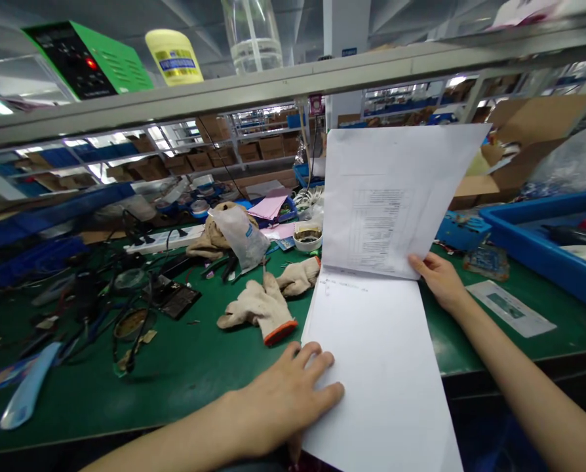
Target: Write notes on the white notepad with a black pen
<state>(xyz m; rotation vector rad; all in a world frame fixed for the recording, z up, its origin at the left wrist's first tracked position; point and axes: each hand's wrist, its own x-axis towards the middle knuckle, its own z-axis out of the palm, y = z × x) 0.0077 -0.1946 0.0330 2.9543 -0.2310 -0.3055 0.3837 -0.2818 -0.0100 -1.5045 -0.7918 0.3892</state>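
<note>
My right hand pinches the lower right corner of a raised sheet of paper. The sheet stands up from the stack, with faint mirrored print and a table showing through it. Below it a mostly blank white page lies on the stack and reaches past the table's front edge. My left hand rests on the left side of this page, fingers apart and slightly bent. Close to its left lie two cream work gloves, one with an orange cuff and another behind it.
A blue tray and a cardboard box stand at the right. Cables and a blue-handled tool clutter the green table at left. A shelf crosses above, carrying a green device and a yellow-lidded jar.
</note>
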